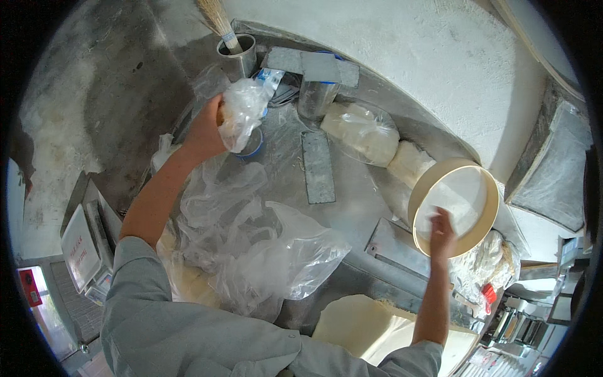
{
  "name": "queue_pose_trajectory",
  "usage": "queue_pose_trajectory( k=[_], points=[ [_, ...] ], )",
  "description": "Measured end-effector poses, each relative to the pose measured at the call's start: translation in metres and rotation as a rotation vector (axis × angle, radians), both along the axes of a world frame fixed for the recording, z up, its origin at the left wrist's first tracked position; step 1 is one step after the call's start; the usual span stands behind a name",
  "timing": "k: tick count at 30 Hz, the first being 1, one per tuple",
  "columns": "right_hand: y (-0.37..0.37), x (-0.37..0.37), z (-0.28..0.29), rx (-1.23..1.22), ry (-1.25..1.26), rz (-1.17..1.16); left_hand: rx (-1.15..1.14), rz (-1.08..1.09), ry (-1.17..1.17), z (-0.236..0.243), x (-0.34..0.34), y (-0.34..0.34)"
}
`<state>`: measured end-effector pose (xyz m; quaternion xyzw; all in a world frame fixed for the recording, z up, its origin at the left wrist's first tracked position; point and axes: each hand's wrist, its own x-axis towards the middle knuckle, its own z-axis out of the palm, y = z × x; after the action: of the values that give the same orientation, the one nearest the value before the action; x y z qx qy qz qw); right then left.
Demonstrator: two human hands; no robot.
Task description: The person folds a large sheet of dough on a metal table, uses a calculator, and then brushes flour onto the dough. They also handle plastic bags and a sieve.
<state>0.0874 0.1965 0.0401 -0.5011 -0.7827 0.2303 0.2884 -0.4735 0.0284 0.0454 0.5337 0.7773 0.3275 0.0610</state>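
My left hand (206,129) is raised at the left of the work surface, fingers wrapped round a bunched clear plastic bag (245,110). Something brownish shows by the fingers, too little to name. My right hand (442,235) is over the near part of a round sieve (419,195) with a pale wooden rim and white mesh. Its fingers are blurred over the mesh, and I cannot tell whether they grip anything. Loose clear plastic bags (251,245) lie crumpled between my arms. A flat grey metal plate (318,166) lies mid-surface.
Along the back stand a metal pot (242,60) holding a straw brush (220,25) and a clear container (317,100) topped by grey plates. A tied bag of pale contents (361,132) sits beside them. A large pale slab (358,323) is close to my body.
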Motion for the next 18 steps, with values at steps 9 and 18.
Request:
queue_pose_trajectory(
  k=[9, 18],
  points=[
    [-0.062, -0.268, -0.064, 0.06, -0.539, 0.601, -0.025, 0.002, -0.037, 0.004, 0.005, -0.032],
    [-0.027, -0.176, -0.058, 0.12, -0.583, 0.861, -0.055, -0.19, -0.127, 0.003, 0.029, -0.024]
  ],
)
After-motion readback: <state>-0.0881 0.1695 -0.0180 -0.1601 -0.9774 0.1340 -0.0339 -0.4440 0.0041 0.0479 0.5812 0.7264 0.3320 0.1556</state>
